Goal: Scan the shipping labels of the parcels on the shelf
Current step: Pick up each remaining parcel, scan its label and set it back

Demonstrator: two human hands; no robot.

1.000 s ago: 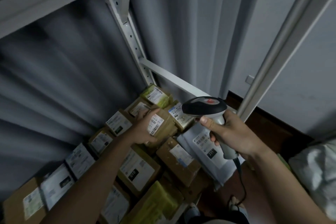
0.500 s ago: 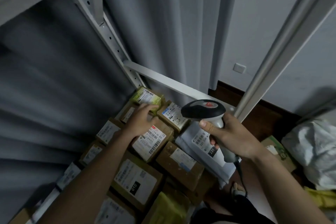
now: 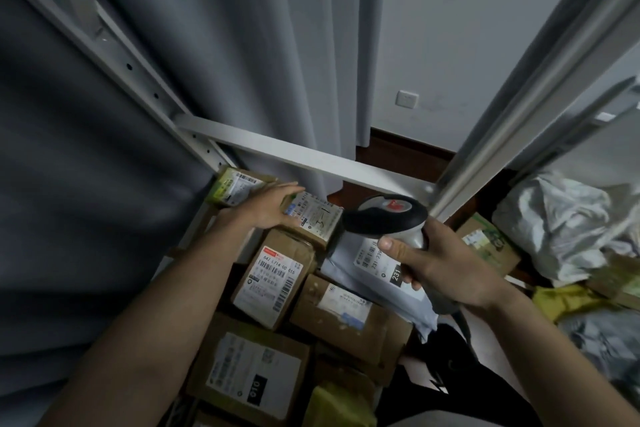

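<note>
L hand lies flat, fingers straight, on a small labelled parcel at the shelf's back, prob. steadying it label-up for a read. R hand grips the scanner, fingers curled round the handle; its head's long axis runs sideways, nose pointing left toward that parcel just off the L fingertips.
</note>
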